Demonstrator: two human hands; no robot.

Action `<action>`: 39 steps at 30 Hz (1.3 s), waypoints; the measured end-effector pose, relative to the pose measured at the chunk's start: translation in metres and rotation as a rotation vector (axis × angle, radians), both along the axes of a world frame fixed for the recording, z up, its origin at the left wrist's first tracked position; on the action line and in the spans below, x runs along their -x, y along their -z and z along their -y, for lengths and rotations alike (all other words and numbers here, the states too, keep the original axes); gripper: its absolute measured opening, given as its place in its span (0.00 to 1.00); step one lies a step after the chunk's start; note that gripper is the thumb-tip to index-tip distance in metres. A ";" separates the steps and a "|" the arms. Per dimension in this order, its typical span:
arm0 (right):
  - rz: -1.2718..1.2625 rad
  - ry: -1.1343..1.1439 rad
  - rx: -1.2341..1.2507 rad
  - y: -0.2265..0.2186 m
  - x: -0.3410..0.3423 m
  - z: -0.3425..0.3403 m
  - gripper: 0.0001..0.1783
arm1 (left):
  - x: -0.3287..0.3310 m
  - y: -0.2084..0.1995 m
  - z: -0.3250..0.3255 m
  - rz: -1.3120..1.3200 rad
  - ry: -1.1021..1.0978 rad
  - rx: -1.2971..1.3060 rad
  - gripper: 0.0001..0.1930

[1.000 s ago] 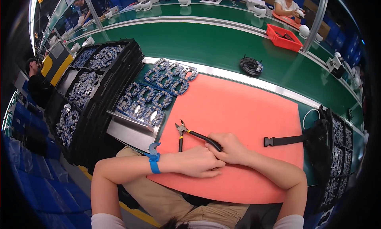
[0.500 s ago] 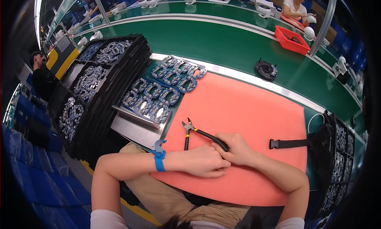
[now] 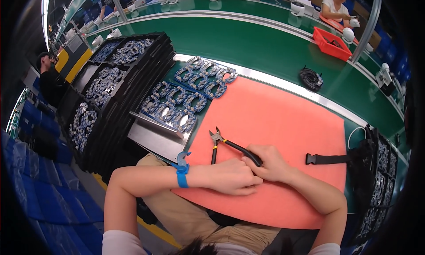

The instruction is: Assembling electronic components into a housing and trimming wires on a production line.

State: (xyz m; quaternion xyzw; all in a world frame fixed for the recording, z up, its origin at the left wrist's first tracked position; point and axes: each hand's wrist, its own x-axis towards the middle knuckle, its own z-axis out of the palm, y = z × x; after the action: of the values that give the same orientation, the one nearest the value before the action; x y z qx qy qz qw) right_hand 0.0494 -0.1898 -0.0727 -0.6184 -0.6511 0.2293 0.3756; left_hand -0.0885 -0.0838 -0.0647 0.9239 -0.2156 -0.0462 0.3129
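Diagonal cutters [image 3: 216,138] with black and yellow handles lie on the salmon-pink mat [image 3: 283,118], jaws pointing away from me and handles spread. My right hand [image 3: 272,164] is closed round one handle, whose end shows at the thumb. The other handle runs down behind my left wrist. Against the right hand's fingers rests my left hand [image 3: 234,176], its fingers curled in; whatever is inside them is hidden. A blue wrist strap [image 3: 182,176] circles my left wrist.
Blue ring-shaped circuit boards [image 3: 177,98] lie left of the mat, beside stacked black trays [image 3: 146,73]. A black strap with a buckle [image 3: 325,159] crosses the mat's right edge. Beyond are a coiled black part [image 3: 311,78], a red bin [image 3: 332,43] and a seated co-worker [image 3: 335,9].
The whole view has shifted slightly, so things appear a little farther right. My hands and the cutters hold nearly the same pose on the mat.
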 end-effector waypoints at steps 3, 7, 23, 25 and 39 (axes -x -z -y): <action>-0.088 0.012 0.043 0.002 -0.002 0.002 0.09 | -0.001 0.003 0.000 0.015 0.007 -0.014 0.09; -0.196 -0.008 0.069 -0.001 -0.003 0.001 0.09 | 0.000 -0.012 -0.001 -0.074 0.023 -0.054 0.08; -0.107 0.098 0.132 -0.001 -0.002 0.003 0.07 | 0.038 -0.093 0.008 0.407 -0.023 0.909 0.25; -0.061 0.073 0.085 0.001 -0.002 0.001 0.06 | 0.035 -0.087 0.013 0.464 -0.008 0.929 0.26; -0.025 0.045 0.031 0.003 -0.001 -0.003 0.06 | 0.031 -0.065 0.029 0.933 -0.070 0.887 0.26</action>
State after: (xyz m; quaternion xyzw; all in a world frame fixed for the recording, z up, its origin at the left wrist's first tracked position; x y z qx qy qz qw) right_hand 0.0501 -0.1864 -0.0760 -0.6355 -0.6287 0.2387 0.3794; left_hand -0.1196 -0.1128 0.0001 0.6362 -0.2973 0.4641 0.5399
